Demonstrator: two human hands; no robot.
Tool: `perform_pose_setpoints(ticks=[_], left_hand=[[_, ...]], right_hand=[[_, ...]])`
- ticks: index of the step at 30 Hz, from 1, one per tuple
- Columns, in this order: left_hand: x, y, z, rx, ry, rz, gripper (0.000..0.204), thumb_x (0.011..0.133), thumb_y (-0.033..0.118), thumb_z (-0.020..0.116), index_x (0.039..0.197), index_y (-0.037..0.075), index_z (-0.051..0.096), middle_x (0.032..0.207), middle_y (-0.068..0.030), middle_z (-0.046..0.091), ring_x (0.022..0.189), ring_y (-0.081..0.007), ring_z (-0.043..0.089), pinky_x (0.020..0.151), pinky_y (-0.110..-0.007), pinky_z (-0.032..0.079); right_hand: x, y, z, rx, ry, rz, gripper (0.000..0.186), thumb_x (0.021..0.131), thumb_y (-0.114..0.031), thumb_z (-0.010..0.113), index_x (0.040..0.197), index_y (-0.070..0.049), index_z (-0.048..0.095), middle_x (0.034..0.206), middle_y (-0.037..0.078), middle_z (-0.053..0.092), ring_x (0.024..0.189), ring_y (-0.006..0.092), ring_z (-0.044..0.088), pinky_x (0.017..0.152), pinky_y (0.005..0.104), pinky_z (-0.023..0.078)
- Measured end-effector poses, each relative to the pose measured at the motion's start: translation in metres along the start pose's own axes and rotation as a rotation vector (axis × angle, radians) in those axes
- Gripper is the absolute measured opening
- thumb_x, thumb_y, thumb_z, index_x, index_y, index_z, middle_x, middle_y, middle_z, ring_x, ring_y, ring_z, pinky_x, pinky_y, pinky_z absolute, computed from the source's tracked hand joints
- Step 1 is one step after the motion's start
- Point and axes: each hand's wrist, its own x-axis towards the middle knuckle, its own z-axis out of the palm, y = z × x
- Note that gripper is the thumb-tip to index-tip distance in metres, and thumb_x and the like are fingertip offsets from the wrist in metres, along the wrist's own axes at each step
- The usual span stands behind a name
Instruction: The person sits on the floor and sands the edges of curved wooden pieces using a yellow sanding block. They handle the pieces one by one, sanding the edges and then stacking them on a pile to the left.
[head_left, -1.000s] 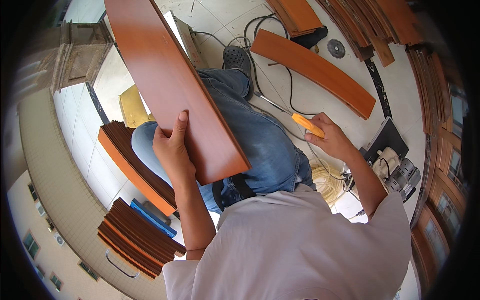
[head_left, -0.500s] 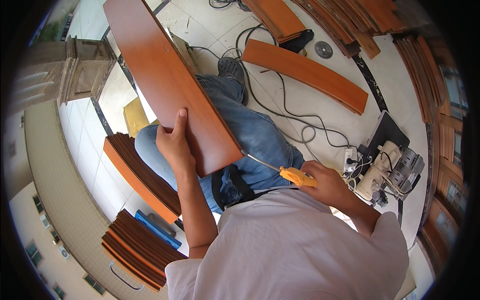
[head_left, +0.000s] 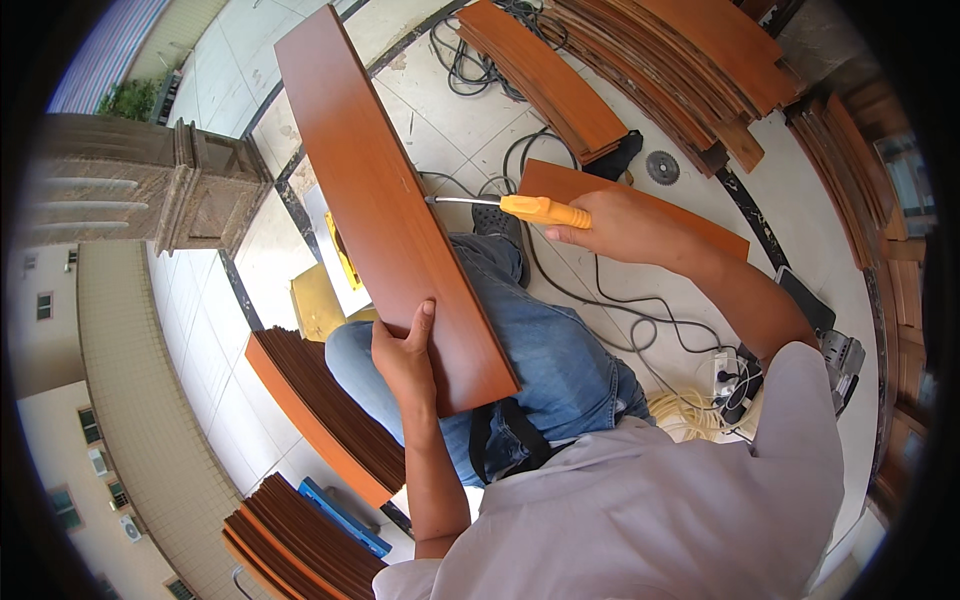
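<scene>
A long reddish-brown wooden floorboard point(head_left: 390, 200) slants across my lap, its far end up at the top left. My left hand point(head_left: 405, 365) grips its near part, thumb on the face and fingers hidden beneath. Closed round a yellow-handled tool point(head_left: 545, 210) with a thin metal shaft, my right hand point(head_left: 620, 228) is out to the right of the board. The shaft's small tip meets the board's right edge about midway along; its exact shape is too small to tell.
Stacks of similar boards lie at the left point(head_left: 320, 420), lower left point(head_left: 300, 540) and top right point(head_left: 660, 70). Another board point(head_left: 700, 225) lies behind my right forearm. Black cables point(head_left: 640, 320), a round saw blade point(head_left: 662, 168) and a power strip point(head_left: 725, 375) are on the tiled floor.
My right hand has carried the tool farther up along the board's right edge, from its near corner to about midway. My left hand still holds the board; the whole view has shifted.
</scene>
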Motion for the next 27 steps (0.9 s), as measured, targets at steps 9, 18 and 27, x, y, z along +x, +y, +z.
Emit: perform_pose_setpoints(ticks=[9,18,27], left_hand=[[0.003,-0.001,-0.007,0.036,0.037,0.031,0.059,0.081,0.034,0.093,0.111,-0.01,0.067,0.1,-0.0241,0.076,0.09,-0.0305,0.074,0.086,-0.038,0.056],[0.012,-0.014,-0.003,-0.141,-0.013,0.037,0.054,0.085,0.031,0.089,0.114,-0.009,0.067,0.102,-0.0179,0.076,0.091,-0.0231,0.069,0.086,-0.036,0.055],[0.028,-0.093,-0.029,-0.597,-0.238,-0.159,0.058,0.106,0.058,0.052,0.109,0.002,0.066,0.084,-0.0045,0.066,0.063,-0.0133,0.062,0.056,-0.027,0.051]], right_hand=[[0.252,-0.085,-0.146,-0.031,0.155,-0.009,0.061,0.095,-0.059,0.069,0.075,-0.001,0.062,0.062,0.009,0.059,0.042,0.0193,0.053,0.041,0.0369,0.042],[0.352,-0.122,-0.169,0.135,0.323,-0.019,0.058,0.095,-0.059,0.067,0.079,-0.003,0.065,0.062,0.004,0.056,0.043,0.0157,0.049,0.04,0.0333,0.041],[0.028,-0.048,0.0,0.46,-0.213,0.209,0.053,0.096,-0.057,0.072,0.091,-0.004,0.073,0.073,0.002,0.065,0.062,0.0112,0.062,0.057,0.027,0.048]])
